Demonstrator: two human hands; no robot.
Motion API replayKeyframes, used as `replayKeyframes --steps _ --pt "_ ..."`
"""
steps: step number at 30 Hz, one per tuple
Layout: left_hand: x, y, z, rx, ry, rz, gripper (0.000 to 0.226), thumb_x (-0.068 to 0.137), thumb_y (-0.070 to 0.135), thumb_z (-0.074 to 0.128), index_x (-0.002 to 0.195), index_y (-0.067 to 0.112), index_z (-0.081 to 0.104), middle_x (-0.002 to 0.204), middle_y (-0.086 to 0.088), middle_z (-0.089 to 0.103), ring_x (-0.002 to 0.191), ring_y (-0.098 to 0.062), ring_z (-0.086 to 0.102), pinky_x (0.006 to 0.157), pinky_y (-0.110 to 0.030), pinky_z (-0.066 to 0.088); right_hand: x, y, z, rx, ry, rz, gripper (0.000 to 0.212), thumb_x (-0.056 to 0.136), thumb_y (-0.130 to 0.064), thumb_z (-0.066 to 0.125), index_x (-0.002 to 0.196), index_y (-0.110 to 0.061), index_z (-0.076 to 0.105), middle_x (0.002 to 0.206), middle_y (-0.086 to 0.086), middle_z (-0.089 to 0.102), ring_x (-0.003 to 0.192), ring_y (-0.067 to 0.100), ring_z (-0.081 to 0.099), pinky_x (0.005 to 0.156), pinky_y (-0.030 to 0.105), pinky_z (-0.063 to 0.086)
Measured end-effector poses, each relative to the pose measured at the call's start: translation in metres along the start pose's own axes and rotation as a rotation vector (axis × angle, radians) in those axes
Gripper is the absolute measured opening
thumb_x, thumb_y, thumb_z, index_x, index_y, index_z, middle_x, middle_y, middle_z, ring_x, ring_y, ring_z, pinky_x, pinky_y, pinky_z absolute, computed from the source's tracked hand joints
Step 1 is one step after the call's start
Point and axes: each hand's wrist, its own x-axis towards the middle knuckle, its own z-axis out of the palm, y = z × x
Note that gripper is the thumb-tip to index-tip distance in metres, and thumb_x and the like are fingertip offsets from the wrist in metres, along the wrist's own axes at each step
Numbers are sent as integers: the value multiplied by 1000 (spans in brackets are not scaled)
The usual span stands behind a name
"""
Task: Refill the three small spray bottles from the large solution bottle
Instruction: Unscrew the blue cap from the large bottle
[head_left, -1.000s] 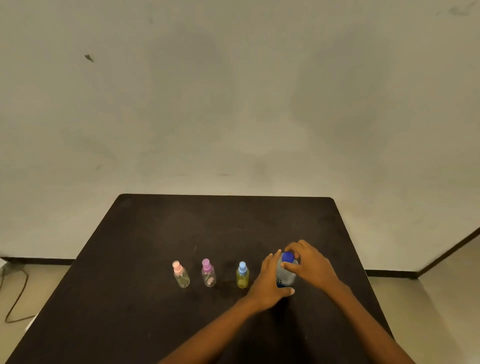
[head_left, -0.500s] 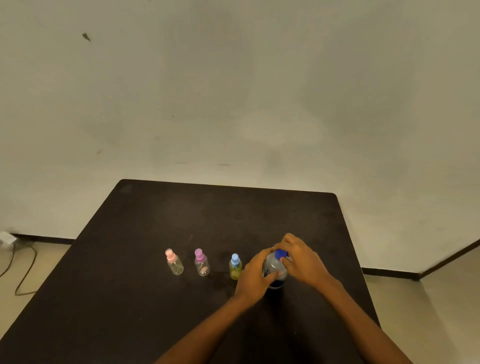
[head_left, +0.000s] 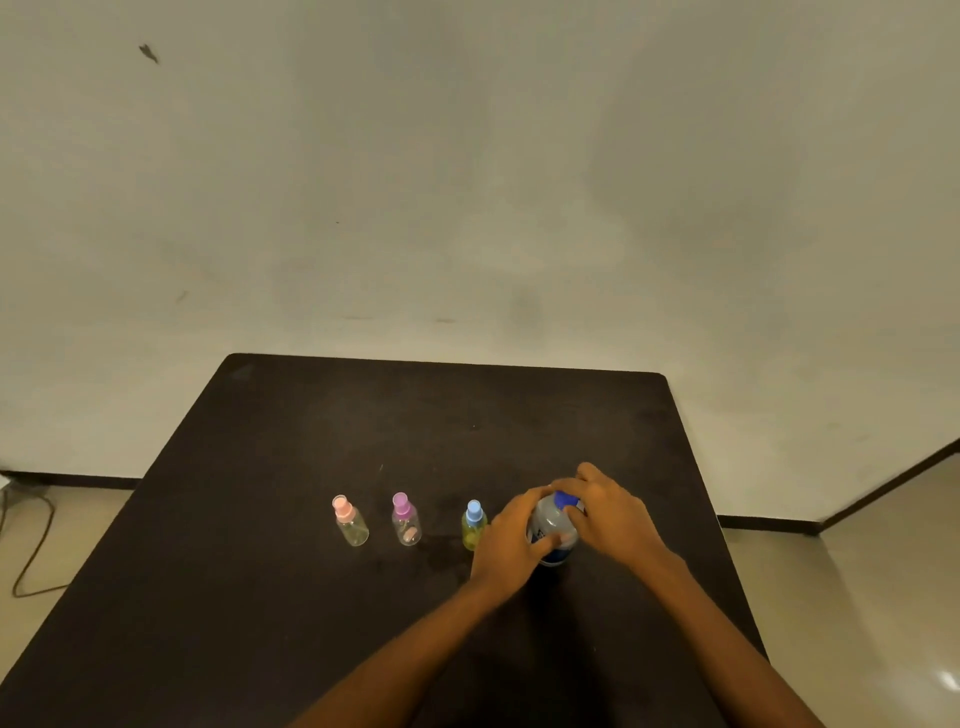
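**Head view.** Your left hand (head_left: 511, 540) grips the body of the large translucent plastic solution bottle (head_left: 551, 525), fingers curled round its left side and thumb across its front. Your right hand (head_left: 613, 514) arches over the top, its fingertips pinching the round blue cap (head_left: 566, 500). The bottle stands on the dark matte table (head_left: 311, 441), right of centre. Three small bottles stand upright in a row to its left, all with their sprayers on:
- the clear spray bottle with a pink sprayer (head_left: 350, 522)
- the clear spray bottle with a purple sprayer (head_left: 405, 520)
- the yellow-green spray bottle with a light-blue sprayer (head_left: 472, 525), just beside your left hand

A dark cable (head_left: 31, 551) lies on the floor at far left.
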Motion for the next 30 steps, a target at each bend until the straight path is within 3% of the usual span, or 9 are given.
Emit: replayKeyframes --steps 6,9,17,21,25,30 --pt "1 -3 -3 33 6 71 55 82 30 66 131 28 44 128 7 55 113 -5 54 98 -25 46 2 -5 -2 30 19 105 49 87 -38 57 131 -25 42 120 -1 46 101 12 53 81 26 48" --pt "2 -4 -4 27 -11 70 55 82 29 66 132 27 43 129 6 53 114 -7 54 98 -25 46 5 -10 -1 -5 84 155 30 87 -38 57 111 -20 53 109 -1 54 86 7 50 76 22 45" --pt "4 -7 -3 35 -4 68 55 81 29 67 130 25 44 127 6 53 113 -6 53 96 -20 45 9 -3 -6 20 -34 13 33 87 -23 60 119 -16 58 115 4 48 102 13 50 90 26 45" --pt "4 -8 -2 20 10 64 55 79 30 69 130 27 46 125 7 55 111 -4 54 97 -22 46 9 -2 -7 33 -8 -3 33 84 -28 62 115 -19 57 112 -2 48 98 10 51 83 24 46" --pt "2 -6 -3 -32 1 41 57 79 30 68 131 30 44 128 8 53 114 -1 51 93 -11 40 12 -2 -13 -24 12 52 24 83 -37 63 99 -20 56 97 -6 49 82 7 51 73 20 45" --pt "2 -6 0 -45 8 -1 59 80 33 69 132 26 44 128 5 54 113 -5 53 97 -20 43 15 2 -17 -48 -83 -109 29 86 -25 60 114 -19 59 111 -1 50 95 7 48 78 21 45"
